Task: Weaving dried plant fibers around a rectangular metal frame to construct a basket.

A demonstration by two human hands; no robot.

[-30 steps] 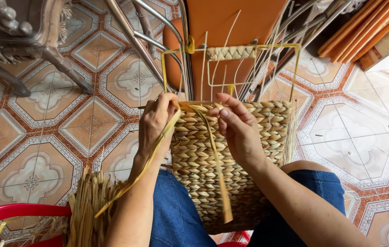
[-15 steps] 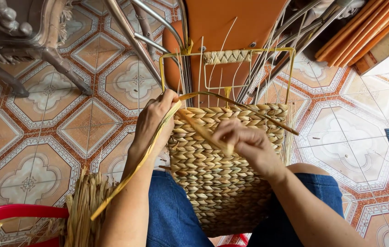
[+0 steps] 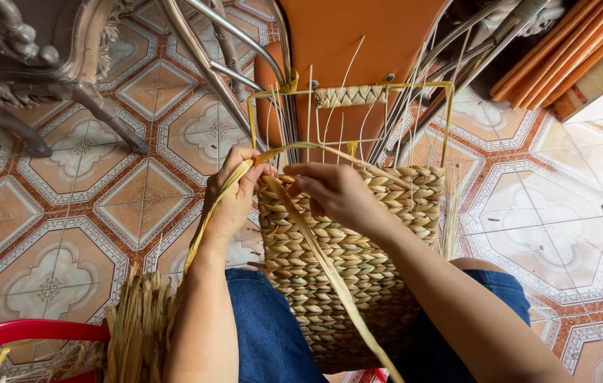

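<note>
A half-woven straw basket (image 3: 358, 262) rests on my lap, built around a yellow wire frame (image 3: 447, 120) that rises above the woven part. My left hand (image 3: 234, 195) grips the basket's top left corner and pinches a long flat straw strand (image 3: 330, 273). The strand loops over the rim and hangs down the front of the weave. My right hand (image 3: 333, 191) is at the top rim, fingers closed on the same strand near the weave's edge. Thin upright reeds (image 3: 347, 92) stand inside the frame, with a short woven band (image 3: 350, 96) across its top.
A bundle of loose dry straw (image 3: 135, 326) lies by my left knee beside a red plastic rim (image 3: 25, 332). An orange chair with metal legs (image 3: 230, 42) stands ahead. An ornate furniture leg (image 3: 103, 106) sits upper left. The floor is patterned tile (image 3: 46, 269).
My right hand moved left along the rim toward my left hand, pulling the strand into a loop over the top edge. The left hand stayed on the corner.
</note>
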